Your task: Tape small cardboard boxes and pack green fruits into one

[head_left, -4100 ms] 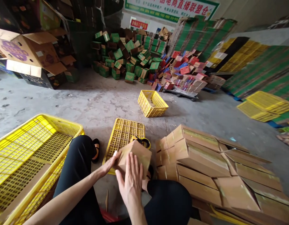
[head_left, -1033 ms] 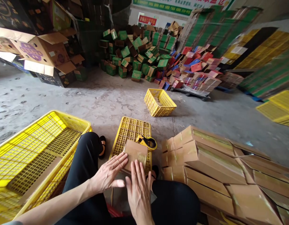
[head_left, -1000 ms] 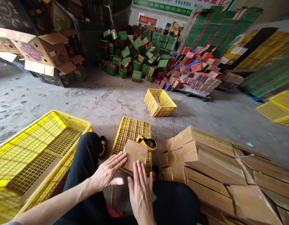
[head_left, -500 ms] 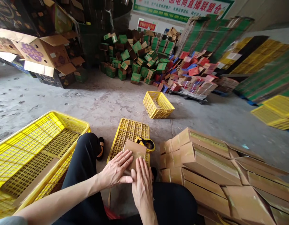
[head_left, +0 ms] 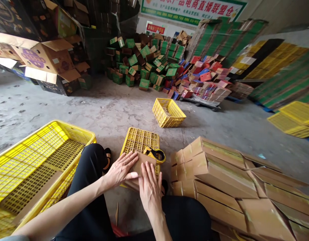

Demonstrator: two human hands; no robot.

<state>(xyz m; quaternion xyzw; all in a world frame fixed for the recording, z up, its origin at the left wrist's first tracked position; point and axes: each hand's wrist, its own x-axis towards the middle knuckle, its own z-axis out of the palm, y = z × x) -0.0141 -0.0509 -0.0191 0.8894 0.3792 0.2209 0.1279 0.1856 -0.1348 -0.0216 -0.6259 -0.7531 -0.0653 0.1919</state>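
Warehouse with packing spot; bare concrete floor (head_left: 101,108) around the left hand (head_left: 119,169) and right hand (head_left: 151,187). Beside the right hand: brown cardboard boxes (head_left: 226,174), taped, stacked in layers. Just beyond both hands: tape dispenser (head_left: 151,153), yellow and black. Left of the left hand: slatted yellow crate (head_left: 54,137). Far ahead of the hands: heaped green cartons (head_left: 144,74); red and blue cartons (head_left: 205,76), heaped; wall banner (head_left: 192,11) lettered 电商直播联盟仓, last character meaning warehouse. Far to their left: printed cartons (head_left: 35,58), flaps open. Far to their right: tall green stacks (head_left: 285,78).
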